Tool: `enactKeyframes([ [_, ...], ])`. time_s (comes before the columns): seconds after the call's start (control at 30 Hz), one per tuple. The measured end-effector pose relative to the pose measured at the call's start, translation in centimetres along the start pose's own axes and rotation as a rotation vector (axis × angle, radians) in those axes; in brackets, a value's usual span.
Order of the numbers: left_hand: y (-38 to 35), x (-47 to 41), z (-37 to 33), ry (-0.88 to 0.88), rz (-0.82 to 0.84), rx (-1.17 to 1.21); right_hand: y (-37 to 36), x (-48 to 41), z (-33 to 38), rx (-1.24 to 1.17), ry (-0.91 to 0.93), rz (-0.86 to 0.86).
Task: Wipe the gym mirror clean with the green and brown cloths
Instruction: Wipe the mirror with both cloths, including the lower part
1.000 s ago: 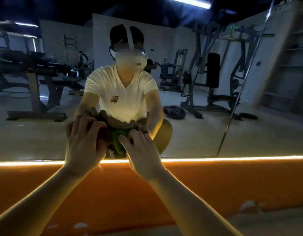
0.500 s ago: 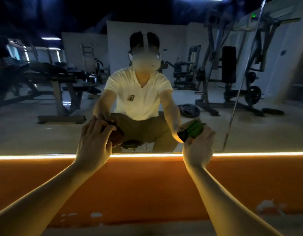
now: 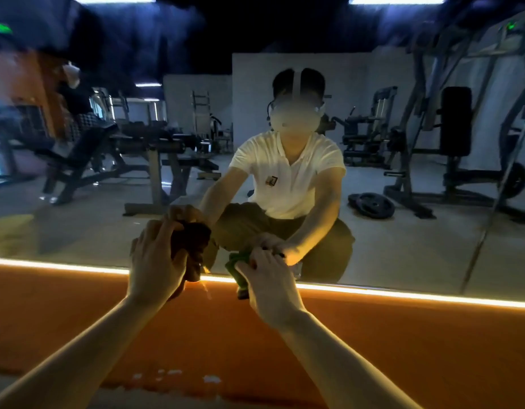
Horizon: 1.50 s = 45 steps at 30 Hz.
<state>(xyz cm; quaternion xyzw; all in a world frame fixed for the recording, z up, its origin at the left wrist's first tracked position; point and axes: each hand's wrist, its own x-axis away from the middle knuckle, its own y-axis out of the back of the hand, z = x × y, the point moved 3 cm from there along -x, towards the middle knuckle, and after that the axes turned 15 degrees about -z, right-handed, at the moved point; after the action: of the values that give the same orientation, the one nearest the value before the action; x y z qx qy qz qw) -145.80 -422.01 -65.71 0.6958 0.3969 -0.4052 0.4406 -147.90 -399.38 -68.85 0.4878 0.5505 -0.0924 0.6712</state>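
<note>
Your right hand (image 3: 267,281) has swung back in from the right of centre, where it was half a second ago. It now sits low in the middle of the frame, fingers bunched round the green cloth (image 3: 237,265) at the bottom edge of the gym mirror (image 3: 403,246). Your left hand (image 3: 158,261) has barely shifted; it stays just left of centre, fingers curled round the brown cloth (image 3: 193,240) and holding it to the glass, with the two cloths near each other but apart. The green cloth's lower end seems to hang over the light strip (image 3: 403,295) onto the orange band (image 3: 255,349), though the dim, blurred view leaves that unsure. That out-and-back sweep suggests you are working the mirror's lowest strip; the glass toward the upper left and right likely awaits wiping.
</note>
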Motion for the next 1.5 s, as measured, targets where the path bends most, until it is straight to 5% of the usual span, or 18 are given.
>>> enactKeyframes([
  [0.13, 0.3, 0.2, 2.3, -0.025, 0.059, 0.014, -2.0, -0.9, 2.0, 0.037, 0.274, 0.107],
  [0.27, 0.0, -0.2, 2.4, -0.106, 0.052, 0.03, 1.7, -1.4, -1.7, 0.139, 0.279, -0.068],
  [0.43, -0.4, -0.6, 1.8, -0.164, 0.033, 0.047, 9.8, 0.0, -9.9, 0.377, -0.288, -0.41],
  [0.57, -0.3, -1.3, 1.8, -0.21, 0.02, 0.06, 9.9, -0.8, -10.8, 0.268, -0.851, -0.728],
  [0.77, 0.5, -3.1, 3.3, -0.135, -0.096, 0.069, 3.6, -7.4, -0.4, 0.135, -0.578, -0.611],
  [1.0, 0.6, -3.5, 3.9, -0.13, -0.113, 0.101, 0.2, -9.6, 4.7, 0.103, 0.123, -0.204],
  [1.17, 0.4, -3.6, 3.8, -0.13, -0.082, 0.11, 7.4, -6.9, -5.5, 0.4, -0.284, -0.532],
  [1.27, 0.5, -3.7, 3.8, -0.147, -0.078, 0.123, 9.5, -5.3, -8.9, 0.351, -0.718, -0.789],
  [1.33, 0.7, -3.9, 4.0, -0.177, -0.086, 0.119, 8.5, -6.3, -7.5, 0.305, -0.852, -0.869],
  [1.5, 1.6, -4.6, 5.5, -0.206, -0.135, 0.089, 2.3, -11.1, 1.5, 0.232, -0.577, -0.702],
])
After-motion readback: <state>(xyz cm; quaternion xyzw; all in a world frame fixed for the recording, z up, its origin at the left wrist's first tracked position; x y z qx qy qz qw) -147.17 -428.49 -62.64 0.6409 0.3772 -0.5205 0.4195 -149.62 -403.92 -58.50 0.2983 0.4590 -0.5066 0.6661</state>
